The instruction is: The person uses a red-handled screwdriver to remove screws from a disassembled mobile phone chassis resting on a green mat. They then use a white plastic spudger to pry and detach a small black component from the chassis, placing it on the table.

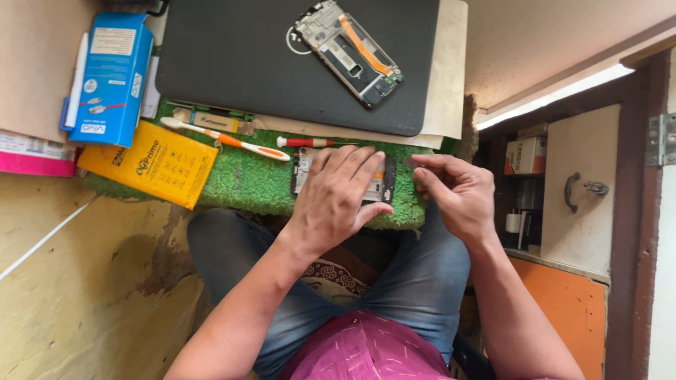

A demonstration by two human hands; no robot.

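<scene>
The work in hand is on an opened phone (pixel 380 184) lying on a green turf mat (pixel 246 176) at the edge of the counter (pixel 42 77). Its back is already off, since bare circuit parts show at both ends where the left hand (pixel 336 200) does not cover it. How much inside has been loosened or refitted cannot be told, because the hand hides the middle. A second stripped phone frame (pixel 350 53) rests apart on a dark closed laptop (pixel 282 63), so by the look of it at least one other unit has been taken down too.

The left hand lies palm down over the phone, fingers (pixel 352 165) spread flat and pressing it to the mat, the forearm coming up from the lap. The right hand (pixel 458 193) hovers just beside the phone's right end, its fingers drawn together in a narrow pinch (whether they grip a small part or screw is too small to tell).

A red-handled screwdriver (pixel 304 142) and a white and orange toothbrush (pixel 225 138) lie untouched on the mat above the hands, with a yellow packet (pixel 158 165) and a blue box (pixel 113 77) to the left.
</scene>
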